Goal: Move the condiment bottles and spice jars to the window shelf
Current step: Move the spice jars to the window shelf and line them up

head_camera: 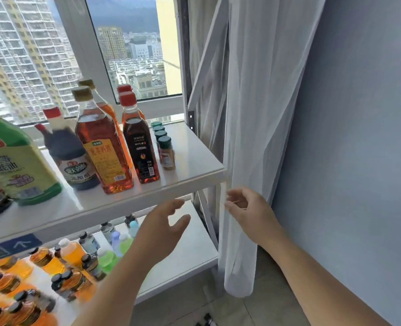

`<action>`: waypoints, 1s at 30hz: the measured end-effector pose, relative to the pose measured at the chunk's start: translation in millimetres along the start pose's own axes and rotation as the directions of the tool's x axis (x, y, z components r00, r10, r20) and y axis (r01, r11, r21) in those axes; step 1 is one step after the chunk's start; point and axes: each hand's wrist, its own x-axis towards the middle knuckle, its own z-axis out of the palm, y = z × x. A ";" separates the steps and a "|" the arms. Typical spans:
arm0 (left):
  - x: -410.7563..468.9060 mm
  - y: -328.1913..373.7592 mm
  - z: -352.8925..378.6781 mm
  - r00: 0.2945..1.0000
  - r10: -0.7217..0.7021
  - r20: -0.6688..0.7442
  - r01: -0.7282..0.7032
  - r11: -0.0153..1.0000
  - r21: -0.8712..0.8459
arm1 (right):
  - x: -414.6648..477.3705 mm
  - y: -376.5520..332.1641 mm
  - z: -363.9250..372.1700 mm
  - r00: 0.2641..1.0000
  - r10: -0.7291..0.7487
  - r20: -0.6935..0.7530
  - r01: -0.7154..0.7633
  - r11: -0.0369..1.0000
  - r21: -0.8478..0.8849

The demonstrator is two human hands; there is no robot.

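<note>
- On the white upper shelf (pixel 194 161) by the window the condiments stand upright: a big green and yellow jug (pixel 13 165) at the left, then a dark vinegar bottle (pixel 70 156) with a red cap, a tall amber bottle (pixel 103 147) with a yellow label, and a slim red-capped bottle (pixel 139 147) with a black label
- Just right of that one, small green-lidded spice jars (pixel 166 151) run front to back in a row; the shelf's right end is bare
- The left hand (pixel 162 229) hovers below the shelf's front edge, its grip spread wide and holding nothing
- The right hand (pixel 246 208) hangs just beside the sheer white curtain (pixel 253 114), grip loosely curled and empty; whether a fingertip touches the cloth I cannot tell
- Small orange-filled bottles (pixel 44 260) crowd the lower shelf (pixel 190 250)
- My guess is the next piece belongs in that bare end: take it round the body, set it upright well back from the lip, clear of the spice row and the curtain
</note>
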 end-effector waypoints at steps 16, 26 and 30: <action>-102.1 61.6 49.1 0.862 0.316 0.396 -0.267 0.948 -0.173 | -212.5 20.0 -57.2 0.885 0.239 -0.400 -0.265 0.964 -0.009; -213.0 161.1 114.3 0.669 0.525 0.526 -0.446 0.850 -0.281 | -373.5 35.2 -141.7 0.723 0.316 -0.614 -0.372 0.927 0.038; -287.4 196.8 135.2 0.585 0.577 0.570 -0.483 0.813 -0.327 | -460.2 43.3 -171.4 0.652 0.352 -0.672 -0.414 0.907 0.073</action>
